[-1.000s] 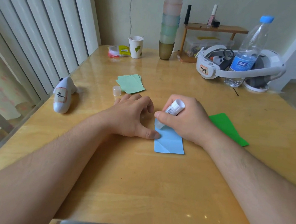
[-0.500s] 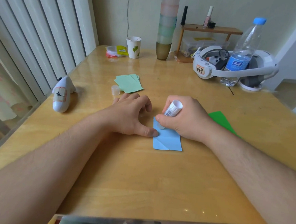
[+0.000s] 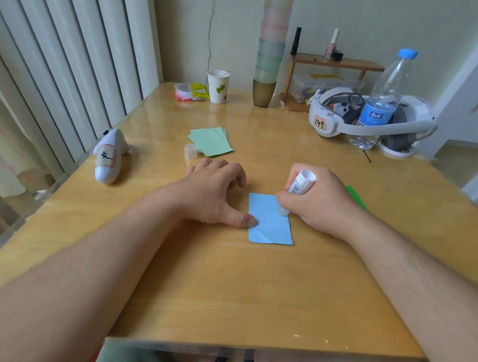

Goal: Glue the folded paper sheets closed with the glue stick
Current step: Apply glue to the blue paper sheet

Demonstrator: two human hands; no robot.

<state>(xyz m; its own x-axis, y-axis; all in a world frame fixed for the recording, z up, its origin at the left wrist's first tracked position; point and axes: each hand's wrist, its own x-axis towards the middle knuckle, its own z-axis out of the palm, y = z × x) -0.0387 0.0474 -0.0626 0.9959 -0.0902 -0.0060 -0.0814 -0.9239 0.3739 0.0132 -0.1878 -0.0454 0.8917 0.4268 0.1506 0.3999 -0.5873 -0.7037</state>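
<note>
Fingers of the right hand [image 3: 320,200] curl round the glue stick [image 3: 299,185], holding it tilted with its tip down on the blue folded sheet [image 3: 270,221], near that sheet's right edge and toward its far end. Left of the blue sheet, the left hand [image 3: 216,192] rests on the wooden table [image 3: 224,287] with its fingers loosely bent and gripping nothing, while its thumb tip presses the sheet's left edge about halfway along. The blue sheet lies flat, showing a diagonal crease near its near-left corner. Right of it, a dark green sheet [image 3: 357,197] shows partly from behind the right hand. Beyond the blue sheet and to its left lies a small stack of pale green sheets [image 3: 211,140], with a clear cap [image 3: 190,151] standing just beside them. Far left of the blue sheet lies a white plush toy [image 3: 109,159]. Far beyond it, to the right, a water bottle [image 3: 385,97] stands against a white headset [image 3: 346,120].
</note>
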